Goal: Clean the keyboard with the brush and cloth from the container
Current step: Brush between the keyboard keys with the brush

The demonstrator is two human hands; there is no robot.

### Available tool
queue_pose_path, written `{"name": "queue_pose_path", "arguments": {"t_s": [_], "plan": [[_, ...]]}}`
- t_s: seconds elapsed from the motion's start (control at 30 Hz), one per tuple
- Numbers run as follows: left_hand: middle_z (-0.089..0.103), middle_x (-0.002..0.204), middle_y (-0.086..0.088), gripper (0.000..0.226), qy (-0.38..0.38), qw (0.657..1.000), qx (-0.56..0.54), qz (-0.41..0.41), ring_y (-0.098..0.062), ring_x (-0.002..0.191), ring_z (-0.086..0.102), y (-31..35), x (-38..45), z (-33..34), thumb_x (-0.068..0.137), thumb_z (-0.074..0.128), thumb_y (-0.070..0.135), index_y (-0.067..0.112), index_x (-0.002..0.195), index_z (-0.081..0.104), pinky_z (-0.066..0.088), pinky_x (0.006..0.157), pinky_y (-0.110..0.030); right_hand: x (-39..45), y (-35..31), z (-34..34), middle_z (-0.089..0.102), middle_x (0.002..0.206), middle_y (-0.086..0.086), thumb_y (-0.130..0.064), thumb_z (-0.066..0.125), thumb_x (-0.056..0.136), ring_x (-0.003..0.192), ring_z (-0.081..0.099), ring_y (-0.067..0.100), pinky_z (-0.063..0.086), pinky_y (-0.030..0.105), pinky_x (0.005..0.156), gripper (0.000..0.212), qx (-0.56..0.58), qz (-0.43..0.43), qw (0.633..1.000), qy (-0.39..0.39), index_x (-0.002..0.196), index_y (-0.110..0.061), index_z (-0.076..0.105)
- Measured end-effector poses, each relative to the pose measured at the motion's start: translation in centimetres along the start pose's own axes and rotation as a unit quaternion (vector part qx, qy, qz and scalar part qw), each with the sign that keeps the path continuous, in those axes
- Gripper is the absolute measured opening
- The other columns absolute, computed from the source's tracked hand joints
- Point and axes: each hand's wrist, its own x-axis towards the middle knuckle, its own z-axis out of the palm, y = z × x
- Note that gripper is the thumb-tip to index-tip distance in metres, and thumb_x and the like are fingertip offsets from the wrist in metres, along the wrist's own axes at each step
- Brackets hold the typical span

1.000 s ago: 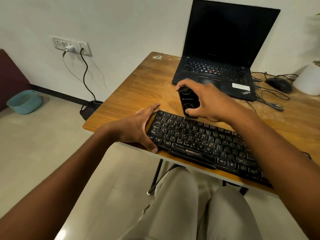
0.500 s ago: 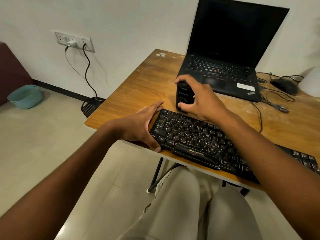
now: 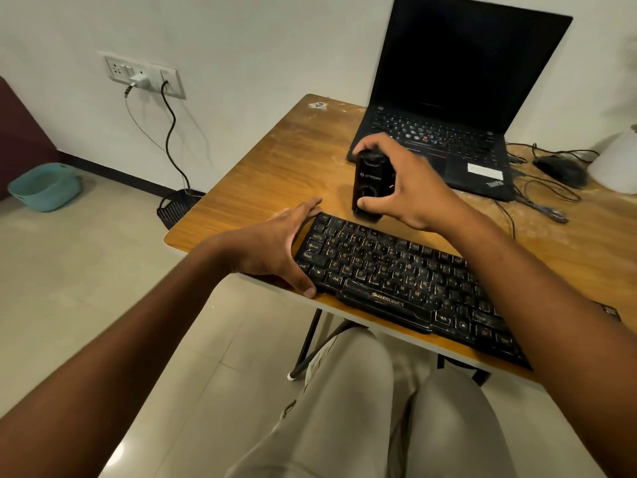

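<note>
1. Keyboard (image 3: 396, 274): black, dusty, long and flat. It lies along the near edge of the table (image 3: 262, 174), under and between both hands, its right end hidden beneath the right forearm. It looks stiff and fairly light; the keycaps are the delicate part. Best taken by its short ends or bare frame, not by the keys.

2. Container (image 3: 370, 182): a black upright cylinder with faint lettering, just beyond the keyboard's far edge. Whether its base touches the table or keys cannot be told. It looks rigid, smooth and small enough for one hand; the sides could slip, so a wrap around the body suits it. The brush and cloth are not visible; presumably they are inside.

3. Right hand (image 3: 410, 188): clamped on the container, fingers curled over its top and thumb low on its front.

4. Left hand (image 3: 272, 246): spread wide, holding nothing. It braces the keyboard's left end, thumb at the near corner and fingers toward the far corner.

5. Step in hand, as judged: getting the container ready to open; the cleaning itself is not yet begun.

6. Laptop (image 3: 444, 108): open with a dark screen, just beyond the right hand.

7. Mouse (image 3: 562, 169) and cables (image 3: 537, 198): to the right of the right hand, well apart from it.
</note>
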Motion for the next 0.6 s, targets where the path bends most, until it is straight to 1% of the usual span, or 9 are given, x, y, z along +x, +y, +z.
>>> {"name": "queue_pose_path", "arguments": {"t_s": [0.07,0.13,0.23,0.33,0.4,0.47,0.5,0.6], "plan": [[0.019,0.165,0.011,0.157,0.001,1.000,0.003,-0.004,-0.024,0.148,0.029,0.0,0.0,0.0,0.043,0.102,0.052,0.054,0.159,-0.004,0.036,0.121,-0.052,0.2,-0.5,0.6,0.056,0.122,-0.008,-0.012,0.086,0.076,0.102,0.060,0.012,0.058,0.022,0.070,0.069,0.040,0.002,0.999,0.002,0.126,-0.039,0.048],[0.020,0.165,0.014,0.157,0.002,1.000,0.006,-0.004,-0.025,0.150,0.026,-0.1,-0.1,0.0,0.042,0.101,0.054,0.054,0.158,-0.003,0.034,0.122,-0.053,0.4,-0.7,1.3,0.057,0.124,-0.008,-0.012,0.087,0.075,0.102,0.060,0.011,0.056,0.020,0.066,0.070,0.044,-0.001,0.999,-0.011,0.126,-0.040,0.047],[0.020,0.164,0.013,0.157,0.002,1.000,0.005,-0.005,-0.024,0.148,0.029,-0.1,-0.1,0.0,0.040,0.101,0.054,0.055,0.158,-0.003,0.035,0.121,-0.052,0.5,-0.1,1.2,0.059,0.128,-0.003,-0.012,0.088,0.074,0.103,0.062,0.015,0.050,0.017,0.066,0.075,0.003,-0.001,0.999,-0.043,0.129,-0.041,0.046],[0.018,0.166,0.012,0.158,-0.001,1.000,0.003,-0.003,-0.024,0.150,0.027,0.0,-0.1,0.0,0.039,0.101,0.055,0.054,0.159,-0.003,0.035,0.121,-0.053,0.3,0.2,-0.4,0.059,0.120,-0.002,-0.010,0.086,0.075,0.099,0.060,0.019,0.049,0.021,0.064,0.077,-0.061,0.011,0.995,-0.074,0.133,-0.039,0.045],[0.017,0.166,0.012,0.158,-0.002,1.000,0.004,-0.003,-0.025,0.151,0.025,0.0,-0.1,0.0,0.041,0.101,0.053,0.052,0.159,-0.004,0.033,0.122,-0.053,0.2,-0.1,-1.0,0.059,0.117,-0.002,-0.010,0.085,0.075,0.097,0.061,0.018,0.051,0.022,0.062,0.077,-0.083,0.014,0.994,-0.063,0.133,-0.040,0.045],[0.018,0.166,0.012,0.157,0.000,1.000,0.007,-0.005,-0.024,0.150,0.026,0.1,-0.1,0.0,0.043,0.101,0.051,0.052,0.160,-0.004,0.033,0.122,-0.052,0.1,-1.0,-0.2,0.059,0.120,-0.001,-0.011,0.086,0.075,0.095,0.062,0.015,0.056,0.022,0.060,0.075,-0.047,0.004,0.998,-0.031,0.131,-0.040,0.045],[0.019,0.165,0.011,0.157,0.003,1.000,0.007,-0.006,-0.023,0.148,0.029,0.1,-0.1,0.0,0.043,0.102,0.049,0.051,0.160,-0.004,0.034,0.122,-0.051,0.1,-1.4,0.5,0.059,0.121,-0.001,-0.011,0.086,0.076,0.094,0.062,0.014,0.061,0.026,0.059,0.074,-0.021,-0.002,1.000,-0.018,0.130,-0.040,0.045],[0.022,0.163,0.010,0.157,0.007,1.000,0.007,-0.006,-0.022,0.145,0.032,0.1,-0.2,0.0,0.044,0.102,0.047,0.050,0.160,-0.003,0.035,0.121,-0.050,-0.3,-1.5,2.1,0.061,0.121,0.000,-0.012,0.086,0.077,0.093,0.065,0.013,0.064,0.031,0.062,0.072,0.003,-0.012,1.000,-0.011,0.128,-0.042,0.045]]}}
